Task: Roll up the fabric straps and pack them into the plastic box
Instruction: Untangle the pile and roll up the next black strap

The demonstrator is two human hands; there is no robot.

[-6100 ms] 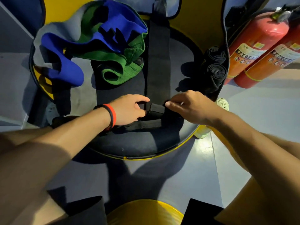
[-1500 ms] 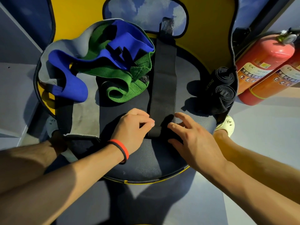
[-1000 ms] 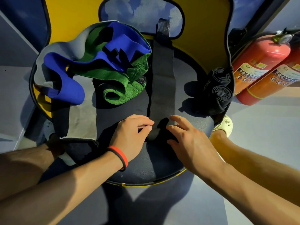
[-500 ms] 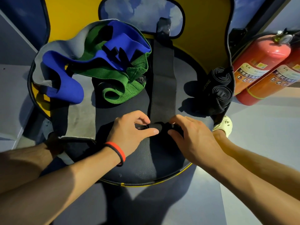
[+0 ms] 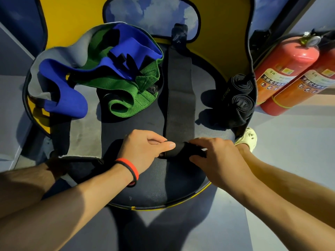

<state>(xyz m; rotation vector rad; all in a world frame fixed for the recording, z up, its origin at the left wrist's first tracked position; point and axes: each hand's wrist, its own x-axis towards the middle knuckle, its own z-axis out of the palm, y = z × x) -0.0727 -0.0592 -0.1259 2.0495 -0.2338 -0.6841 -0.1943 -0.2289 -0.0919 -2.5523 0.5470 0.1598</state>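
On my feed the black strap lies flat down the middle of the round dark seat. It runs from 12 o'clock, where its far tip climbs onto the backrest, to 6 o'clock, where its near end is wound into a short, tight roll lying crosswise.

Both hands are on that roll. The left hand comes in from 7 o'clock and pinches the roll's left end, thumb laid along the top and fingers tucked behind. A red and black wristband sits on that wrist. The right hand comes in from 4 o'clock with its fingers curled over the roll's right end and the thumb on the near side. I read both grips as closed on the same strap.

At 3 o'clock on the seat's edge, two rolled black straps sit side by side, touching each other and well apart from the hands. From 10 to 11 o'clock there is a loose heap. In it a green strap curls one end toward the centre, a blue strap loops over and beside it, and a grey strip of fabric trails toward 8 o'clock.

Off the seat at 2 o'clock I see two red fire extinguishers close together. A pale shoe is on the floor just beyond the right wrist.
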